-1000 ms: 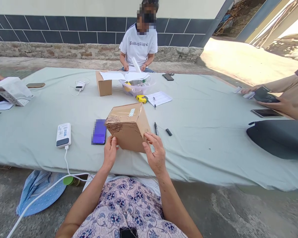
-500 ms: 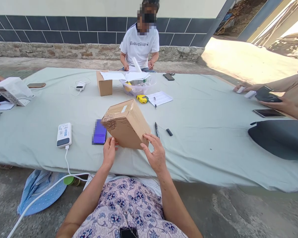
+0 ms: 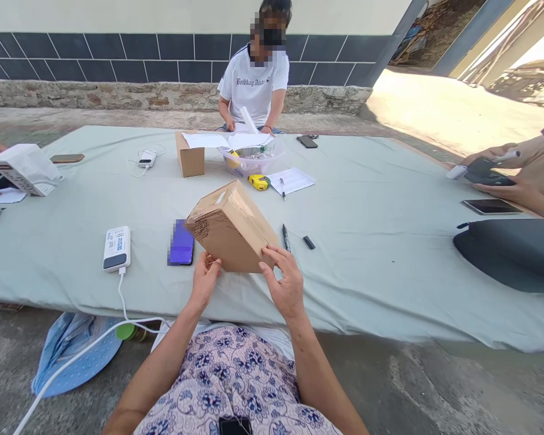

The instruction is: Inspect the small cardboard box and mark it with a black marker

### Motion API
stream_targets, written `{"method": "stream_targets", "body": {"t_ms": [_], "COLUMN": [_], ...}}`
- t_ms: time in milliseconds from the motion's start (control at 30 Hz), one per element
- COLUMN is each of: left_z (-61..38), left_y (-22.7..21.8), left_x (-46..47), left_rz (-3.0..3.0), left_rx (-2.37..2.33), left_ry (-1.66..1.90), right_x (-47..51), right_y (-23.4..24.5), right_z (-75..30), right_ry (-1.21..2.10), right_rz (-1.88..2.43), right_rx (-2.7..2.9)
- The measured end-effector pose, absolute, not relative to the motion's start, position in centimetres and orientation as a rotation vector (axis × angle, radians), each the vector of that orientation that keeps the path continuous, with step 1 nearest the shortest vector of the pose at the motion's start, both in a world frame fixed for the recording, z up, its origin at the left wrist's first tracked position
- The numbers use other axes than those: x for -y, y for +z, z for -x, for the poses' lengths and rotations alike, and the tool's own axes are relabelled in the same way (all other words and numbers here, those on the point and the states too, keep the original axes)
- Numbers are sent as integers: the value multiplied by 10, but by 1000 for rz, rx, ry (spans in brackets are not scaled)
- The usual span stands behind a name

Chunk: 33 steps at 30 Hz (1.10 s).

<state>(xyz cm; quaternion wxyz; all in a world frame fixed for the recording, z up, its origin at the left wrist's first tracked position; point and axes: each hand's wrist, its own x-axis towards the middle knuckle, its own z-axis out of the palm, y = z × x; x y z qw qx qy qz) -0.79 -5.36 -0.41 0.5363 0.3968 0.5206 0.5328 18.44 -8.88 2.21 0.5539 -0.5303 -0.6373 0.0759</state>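
A brown cardboard box (image 3: 233,232) with clear tape and black scribbled lines on its left corner is tilted above the near side of the table. My left hand (image 3: 205,277) grips its lower left edge, thumb and fingers closed there. On the right, my right hand (image 3: 284,281) holds the box's lower right corner between thumb and fingers. Left of the box lies a purple phone-like case (image 3: 182,243). Just right of it are an uncapped black marker (image 3: 286,237) and its cap (image 3: 309,242). The box's underside and far side are hidden.
A power bank (image 3: 116,248) with a white cable lies left. Beyond the box are a yellow tape measure (image 3: 259,182), a paper sheet (image 3: 294,180), a plastic basin (image 3: 254,164) and another cardboard box (image 3: 191,160). A black cap (image 3: 512,254) lies right. Other people sit around the table.
The box has turned slightly, and my left hand has shifted a little right along its lower edge. Across the table, a person's hand has reached to the basin.
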Motion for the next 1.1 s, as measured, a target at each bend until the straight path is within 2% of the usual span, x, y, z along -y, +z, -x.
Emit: {"method": "stream_targets", "body": {"t_ms": [267,467,833,967,1100], "left_z": [2,1,-1,1,1], "left_y": [2,0,-10,-12,-8], "left_x": [62,62,64,65,67], "left_rz": [-929,-795,-1276,-1381,-1406], "left_rx": [-1069,-1096,-1232,-1256,-1258], "left_ry": [1102,1140,1152,1201,1241], "right_x": [94,100,97,97,92], "right_y": [39,48,44,43,34], "right_z": [-188,-183,-168,-172,-185], "right_ry": [-14,54,96,54,45], "right_rz": [1174,1096,979,991,1188], "right_rx": [1479,1481,1767,1609,1286]}}
